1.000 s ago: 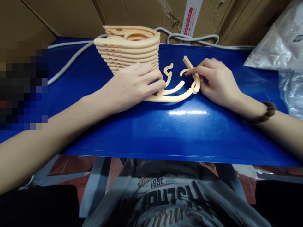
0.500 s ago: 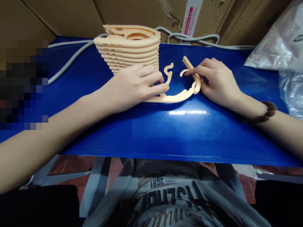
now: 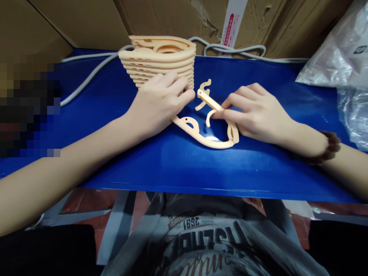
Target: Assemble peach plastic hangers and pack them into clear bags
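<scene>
A cream plastic folding hanger (image 3: pixel 201 140) lies at an angle on the blue table, its right arm folded up and back over. My right hand (image 3: pixel 253 109) is closed on that folded arm, pinching it between thumb and fingers. The hanger's left end runs under my left hand (image 3: pixel 163 96), whose fingers are curled beside the right edge of a stack of cream hangers (image 3: pixel 161 65); what they grip is hidden. A separate cream hook piece (image 3: pixel 205 85) lies behind the folded arm, partly covered by it.
A grey cable (image 3: pixel 94 80) runs along the back of the table (image 3: pixel 161 168), in front of cardboard boxes (image 3: pixel 161 19). At the right stands a clear plastic bag (image 3: pixel 330 57). The table's front edge is close to my body.
My right hand has moved left and nearer to me, turning the hanger and swinging its folded arm leftward. My left hand has drawn back left, its fingers more curled, uncovering part of the hanger.
</scene>
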`<state>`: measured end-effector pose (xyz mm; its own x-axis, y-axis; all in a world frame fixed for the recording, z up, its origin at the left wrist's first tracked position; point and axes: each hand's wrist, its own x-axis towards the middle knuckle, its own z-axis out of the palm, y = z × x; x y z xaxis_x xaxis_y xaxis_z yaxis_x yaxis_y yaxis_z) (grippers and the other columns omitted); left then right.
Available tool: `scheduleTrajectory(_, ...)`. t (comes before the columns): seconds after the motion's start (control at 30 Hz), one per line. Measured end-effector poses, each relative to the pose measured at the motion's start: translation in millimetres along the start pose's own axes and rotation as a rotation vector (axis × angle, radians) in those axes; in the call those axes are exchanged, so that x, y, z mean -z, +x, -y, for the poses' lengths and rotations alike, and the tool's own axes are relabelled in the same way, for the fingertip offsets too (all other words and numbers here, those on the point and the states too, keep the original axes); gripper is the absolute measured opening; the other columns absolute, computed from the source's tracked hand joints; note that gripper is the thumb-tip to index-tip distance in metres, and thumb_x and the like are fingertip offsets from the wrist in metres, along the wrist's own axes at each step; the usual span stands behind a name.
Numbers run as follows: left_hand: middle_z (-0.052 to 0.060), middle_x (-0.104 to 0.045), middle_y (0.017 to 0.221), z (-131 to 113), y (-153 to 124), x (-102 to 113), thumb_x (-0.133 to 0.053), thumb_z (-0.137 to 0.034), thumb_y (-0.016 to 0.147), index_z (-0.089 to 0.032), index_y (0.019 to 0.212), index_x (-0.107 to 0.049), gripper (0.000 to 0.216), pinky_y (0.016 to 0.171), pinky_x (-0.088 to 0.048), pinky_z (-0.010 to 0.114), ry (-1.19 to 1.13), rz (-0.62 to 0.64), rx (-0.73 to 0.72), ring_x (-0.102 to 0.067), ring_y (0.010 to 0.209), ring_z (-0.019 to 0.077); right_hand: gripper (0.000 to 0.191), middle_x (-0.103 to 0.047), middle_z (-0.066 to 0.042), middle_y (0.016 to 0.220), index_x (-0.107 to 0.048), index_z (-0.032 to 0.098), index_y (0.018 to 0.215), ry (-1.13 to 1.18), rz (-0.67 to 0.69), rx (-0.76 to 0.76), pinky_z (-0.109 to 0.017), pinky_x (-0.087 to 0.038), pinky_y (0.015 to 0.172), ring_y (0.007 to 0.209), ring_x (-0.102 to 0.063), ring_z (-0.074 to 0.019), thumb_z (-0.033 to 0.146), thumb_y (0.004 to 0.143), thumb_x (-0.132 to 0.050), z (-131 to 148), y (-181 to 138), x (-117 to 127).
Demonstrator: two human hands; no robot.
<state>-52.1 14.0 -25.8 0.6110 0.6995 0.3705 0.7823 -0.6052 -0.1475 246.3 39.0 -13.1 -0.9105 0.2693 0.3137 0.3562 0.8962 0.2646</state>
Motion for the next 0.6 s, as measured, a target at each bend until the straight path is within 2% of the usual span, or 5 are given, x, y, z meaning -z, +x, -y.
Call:
scheduleTrajectory(0.1,0.019,-0.074,0.121,-0.9,-0.5,-0.9,-0.026,-0.020,0.115,-0.011,0.124,-0.073,0.049,0.097,-0.056,0.047,0.072,0.007,0.031,-0.067,0.120,0.0333,0.038,-0.073,-0.007,0.110,-0.074,0.023,0.133,-0.011,0.005,0.092,-0.044,-0.044,0.091,0.100,-0.061,-0.0240,0.024,0.117,-0.039,7.7,0.9,0.9)
scheduleTrajectory(0.3,0.012,-0.074,0.118,-2.4,-1.9,-5.1,-0.037,-0.023,0.113,-0.020,0.118,-0.072,0.036,0.089,-0.052,0.043,0.119,-0.089,0.151,-0.064,0.111,0.0287,0.037,-0.074,-0.009,0.116,-0.070,0.021,0.144,0.028,0.006,0.166,-0.041,-0.039,0.089,0.097,-0.059,-0.0216,0.027,0.117,-0.045,14.0,0.6,3.9)
scheduleTrajectory(0.47,0.013,-0.075,0.120,-5.4,-1.2,1.7,-0.043,-0.018,0.108,-0.020,0.118,-0.072,0.031,0.078,-0.046,0.042,0.176,-0.039,0.205,-0.063,0.109,0.0296,0.036,-0.075,-0.008,0.113,-0.065,0.019,0.148,0.004,0.002,0.202,-0.040,-0.042,0.089,0.098,-0.062,-0.0210,0.027,0.117,-0.048,25.0,2.5,8.2)
scheduleTrajectory(0.6,0.013,-0.074,0.122,-8.2,-2.7,5.9,-0.045,-0.014,0.105,-0.020,0.120,-0.071,0.031,0.076,-0.044,0.044,0.213,-0.003,0.232,-0.060,0.110,0.0298,0.037,-0.076,-0.007,0.111,-0.059,0.017,0.149,-0.089,0.015,0.241,-0.039,-0.048,0.090,0.101,-0.064,-0.0200,0.014,0.116,-0.043,35.3,4.7,13.4)
